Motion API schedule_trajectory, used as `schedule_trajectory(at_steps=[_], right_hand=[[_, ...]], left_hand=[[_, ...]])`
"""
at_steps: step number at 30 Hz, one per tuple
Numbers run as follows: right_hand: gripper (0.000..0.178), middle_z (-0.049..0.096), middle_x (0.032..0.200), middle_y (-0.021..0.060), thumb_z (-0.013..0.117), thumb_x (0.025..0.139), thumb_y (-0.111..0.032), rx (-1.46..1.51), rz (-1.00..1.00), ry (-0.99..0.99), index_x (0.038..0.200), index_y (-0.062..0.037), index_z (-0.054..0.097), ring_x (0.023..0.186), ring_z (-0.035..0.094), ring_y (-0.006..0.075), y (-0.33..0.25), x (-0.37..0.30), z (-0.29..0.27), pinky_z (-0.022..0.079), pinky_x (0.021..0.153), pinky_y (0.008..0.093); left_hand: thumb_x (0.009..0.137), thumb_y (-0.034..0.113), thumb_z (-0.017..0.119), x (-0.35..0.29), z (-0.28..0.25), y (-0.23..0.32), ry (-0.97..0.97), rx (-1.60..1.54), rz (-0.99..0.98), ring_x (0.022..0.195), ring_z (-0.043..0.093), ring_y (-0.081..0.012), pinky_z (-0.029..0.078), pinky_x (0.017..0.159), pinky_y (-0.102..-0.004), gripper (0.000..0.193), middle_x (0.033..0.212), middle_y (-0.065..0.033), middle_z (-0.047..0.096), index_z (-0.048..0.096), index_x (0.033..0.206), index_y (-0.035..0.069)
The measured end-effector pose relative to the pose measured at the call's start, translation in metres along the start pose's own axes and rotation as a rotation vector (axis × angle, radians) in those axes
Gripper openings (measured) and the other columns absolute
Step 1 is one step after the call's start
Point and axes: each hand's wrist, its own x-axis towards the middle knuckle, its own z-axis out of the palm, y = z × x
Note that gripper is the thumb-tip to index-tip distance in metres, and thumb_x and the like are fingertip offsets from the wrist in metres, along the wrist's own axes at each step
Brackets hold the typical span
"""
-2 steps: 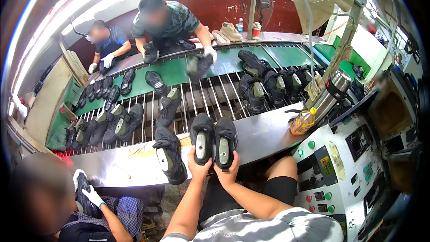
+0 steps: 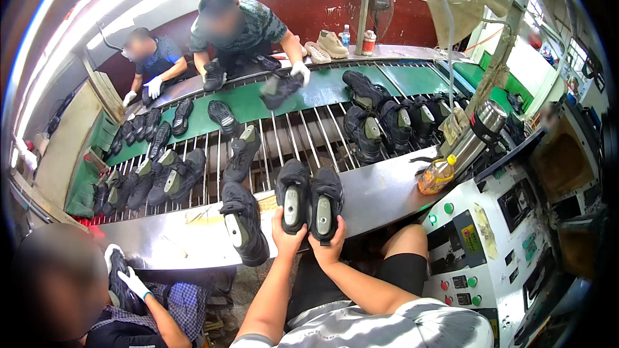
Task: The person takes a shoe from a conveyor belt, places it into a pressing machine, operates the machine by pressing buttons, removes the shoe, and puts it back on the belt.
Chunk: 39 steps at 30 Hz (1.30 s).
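Observation:
At the near metal edge I hold two black shoes side by side, toes pointing away from me. My left hand (image 2: 287,240) is closed round the heel of the left shoe (image 2: 292,179). The right shoe (image 2: 327,183) has its heel in my right hand (image 2: 328,249). A grey-green shoe last fills each opening, and the fingers under the heels are partly hidden. Just left of my left hand, another black shoe (image 2: 250,248) with a last in it stands on the metal ledge (image 2: 167,235). Beyond it a further black shoe (image 2: 242,156) rests on the rollers.
A roller conveyor (image 2: 303,132) with a green belt (image 2: 329,93) carries several black shoes. Across it a gloved person swings a dark shoe (image 2: 280,92). Another person (image 2: 135,283) works close at left. At right are a drink bottle (image 2: 437,175), a steel flask (image 2: 478,132) and a control panel (image 2: 464,245).
Across the conveyor, the person's gloved hand and dark shoe have shifted slightly left, and the shoe has turned. My hands and both shoes have hardly moved.

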Motion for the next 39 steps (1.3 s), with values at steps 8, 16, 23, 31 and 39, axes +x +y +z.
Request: schedule_trajectory(at_steps=[8, 16, 23, 31, 39], right_hand=[[0.091, 0.054, 0.126, 0.0232, 0.084, 0.059, -0.018, -0.035, 0.096, 0.007, 0.137, -0.002, 0.041, 0.116, 0.054, 0.0391, 0.024, 0.093, 0.017, 0.044, 0.1, 0.0438], [0.084, 0.056, 0.129, 0.0215, 0.08, 0.066, -0.027, -0.074, 0.266, -0.117, 0.138, -0.0031, 0.043, 0.121, 0.054, 0.035, 0.046, 0.232, 0.082, 0.044, 0.1, 0.0405], [0.091, 0.057, 0.125, 0.0164, 0.085, 0.064, -0.017, 0.092, 0.121, -0.217, 0.141, -0.0037, 0.039, 0.114, 0.057, 0.0263, 0.139, 0.308, 0.131, 0.046, 0.097, 0.035], [0.054, 0.061, 0.112, 0.0149, 0.077, 0.071, -0.012, 0.081, -0.444, -0.341, 0.119, 0.0, 0.056, 0.106, 0.059, 0.0294, 0.112, 0.412, 0.087, 0.045, 0.097, 0.0376], [0.065, 0.059, 0.124, 0.0149, 0.073, 0.075, -0.018, -0.219, 0.214, -0.578, 0.133, -0.0005, 0.05, 0.112, 0.059, 0.0255, 0.223, 0.73, 0.169, 0.046, 0.096, 0.0348]], left_hand=[[0.06, 0.02, 0.081, 0.069, 0.092, -0.007, 0.071, 0.076, 0.06, 0.116, 0.054, -0.0381, 0.042, 0.102, -0.0424, 0.079, 0.124, -0.0216, 0.056, 0.052, 0.13, -0.001], [0.064, 0.024, 0.081, 0.155, 0.173, -0.032, 0.128, 0.119, -0.087, 0.125, 0.049, -0.0367, 0.041, 0.104, -0.0422, 0.074, 0.133, -0.0206, 0.051, 0.053, 0.131, 0.004], [0.061, 0.018, 0.082, 0.178, 0.221, -0.063, 0.126, 0.052, -0.094, 0.127, 0.045, -0.0425, 0.038, 0.105, -0.0483, 0.079, 0.14, -0.0224, 0.044, 0.052, 0.134, 0.007], [0.063, 0.006, 0.078, 0.183, 0.203, -0.054, -0.013, 0.107, -0.227, 0.136, 0.035, -0.0387, 0.026, 0.113, -0.0463, 0.086, 0.147, -0.0206, 0.035, 0.039, 0.14, 0.005], [0.061, 0.01, 0.081, 0.183, 0.203, -0.065, -0.11, 0.11, -0.197, 0.135, 0.033, -0.0445, 0.026, 0.111, -0.0543, 0.096, 0.149, -0.0265, 0.028, 0.032, 0.143, 0.009]])
